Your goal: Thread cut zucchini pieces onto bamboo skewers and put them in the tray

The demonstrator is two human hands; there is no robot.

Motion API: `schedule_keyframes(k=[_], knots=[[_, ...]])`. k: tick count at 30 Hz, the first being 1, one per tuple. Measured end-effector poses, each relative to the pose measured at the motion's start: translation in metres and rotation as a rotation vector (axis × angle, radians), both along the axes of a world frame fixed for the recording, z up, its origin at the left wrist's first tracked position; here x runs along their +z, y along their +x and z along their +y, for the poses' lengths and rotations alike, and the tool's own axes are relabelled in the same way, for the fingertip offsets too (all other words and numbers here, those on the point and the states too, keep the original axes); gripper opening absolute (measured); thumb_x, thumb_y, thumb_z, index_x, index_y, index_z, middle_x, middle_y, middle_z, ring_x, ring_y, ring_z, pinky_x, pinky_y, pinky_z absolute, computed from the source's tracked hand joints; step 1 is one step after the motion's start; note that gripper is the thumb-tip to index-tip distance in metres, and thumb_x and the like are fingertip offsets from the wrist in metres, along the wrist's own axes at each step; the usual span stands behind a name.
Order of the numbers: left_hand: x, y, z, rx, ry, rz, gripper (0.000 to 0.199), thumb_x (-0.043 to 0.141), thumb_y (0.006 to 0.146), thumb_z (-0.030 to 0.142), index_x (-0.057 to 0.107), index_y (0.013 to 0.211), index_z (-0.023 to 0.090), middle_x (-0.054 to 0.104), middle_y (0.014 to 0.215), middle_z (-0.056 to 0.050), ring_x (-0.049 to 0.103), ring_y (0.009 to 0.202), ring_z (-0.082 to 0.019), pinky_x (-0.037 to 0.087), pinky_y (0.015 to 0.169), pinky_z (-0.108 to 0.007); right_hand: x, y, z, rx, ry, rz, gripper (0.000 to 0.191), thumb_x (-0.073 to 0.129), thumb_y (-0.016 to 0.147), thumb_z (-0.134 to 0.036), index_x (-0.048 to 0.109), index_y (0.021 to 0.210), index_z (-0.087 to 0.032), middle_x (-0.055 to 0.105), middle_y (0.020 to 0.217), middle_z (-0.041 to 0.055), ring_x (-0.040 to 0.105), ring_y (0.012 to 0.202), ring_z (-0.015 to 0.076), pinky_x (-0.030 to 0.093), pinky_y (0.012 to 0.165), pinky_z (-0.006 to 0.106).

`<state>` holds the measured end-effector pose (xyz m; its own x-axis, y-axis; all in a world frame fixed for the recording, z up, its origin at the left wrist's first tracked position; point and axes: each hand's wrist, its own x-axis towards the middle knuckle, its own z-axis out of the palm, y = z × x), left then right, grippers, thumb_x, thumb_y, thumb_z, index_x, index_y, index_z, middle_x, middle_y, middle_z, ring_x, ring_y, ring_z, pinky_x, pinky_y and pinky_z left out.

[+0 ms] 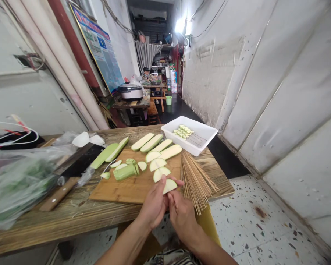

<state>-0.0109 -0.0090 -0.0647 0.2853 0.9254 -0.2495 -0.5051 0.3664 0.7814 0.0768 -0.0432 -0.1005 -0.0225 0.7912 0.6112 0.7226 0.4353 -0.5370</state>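
Note:
Pale half-round zucchini slices (161, 173) run in a row away from my hands, with a thin line, apparently a skewer, showing along them. My left hand (156, 202) is closed, thumb and fingers pinching the nearest zucchini slice (170, 186). Just to its right, my right hand (182, 211) is closed low behind that slice, gripping what appears to be the skewer's near end, mostly hidden by the fingers. Below the row lies a wooden cutting board (107, 191). A cut zucchini piece (125, 172) and several loose slices rest there, with zucchini halves (151, 142) behind.
Bamboo skewers (195, 180) fan out right of the board. A white tray (206, 137) behind them holds skewered slices (183, 131). Left are a cleaver (62, 193) and plastic bags of greens (24, 184). A person (146, 73) sits at a far table.

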Motion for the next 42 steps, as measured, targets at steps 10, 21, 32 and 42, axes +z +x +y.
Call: schedule_keyframes(k=[10,21,32,42], knots=[[0.011,-0.018,0.013,0.109,0.022,-0.062,0.048,0.052,0.079,0.054,0.058,0.109,0.018,0.067,0.105,-0.01,0.061,0.1,-0.023,0.051,0.079,-0.032,-0.002,0.002,-0.004,0.007,0.011,-0.019,0.036,0.027,0.098,-0.022,0.058,0.082,-0.014,0.062,0.059,0.0052,0.057,0.047,0.0149,0.037,0.048,0.024],[0.015,-0.028,0.024,0.064,-0.057,-0.033,0.029,0.058,0.081,0.036,0.063,0.095,0.011,0.067,0.081,-0.008,0.064,0.087,-0.022,0.052,0.082,-0.039,0.0,-0.002,-0.011,0.133,-0.031,0.011,0.03,0.031,0.096,-0.017,0.056,0.08,-0.015,0.058,0.059,0.0028,0.053,0.049,0.0134,0.037,0.049,0.022],[0.012,-0.026,0.019,0.013,-0.057,-0.054,0.045,0.052,0.082,0.047,0.062,0.106,0.01,0.068,0.097,-0.014,0.059,0.105,-0.025,0.049,0.087,-0.036,0.004,0.0,-0.009,0.113,-0.029,0.04,0.031,0.031,0.097,-0.02,0.058,0.082,-0.014,0.059,0.061,0.0036,0.055,0.05,0.0139,0.039,0.051,0.023],[0.025,-0.048,0.037,0.125,-0.062,-0.038,0.031,0.054,0.084,0.034,0.061,0.103,0.011,0.067,0.105,-0.015,0.06,0.105,-0.029,0.051,0.086,-0.045,0.003,0.001,-0.013,0.156,-0.048,-0.003,0.032,0.03,0.097,-0.019,0.056,0.077,-0.016,0.058,0.058,0.0027,0.053,0.048,0.0134,0.037,0.049,0.022]])
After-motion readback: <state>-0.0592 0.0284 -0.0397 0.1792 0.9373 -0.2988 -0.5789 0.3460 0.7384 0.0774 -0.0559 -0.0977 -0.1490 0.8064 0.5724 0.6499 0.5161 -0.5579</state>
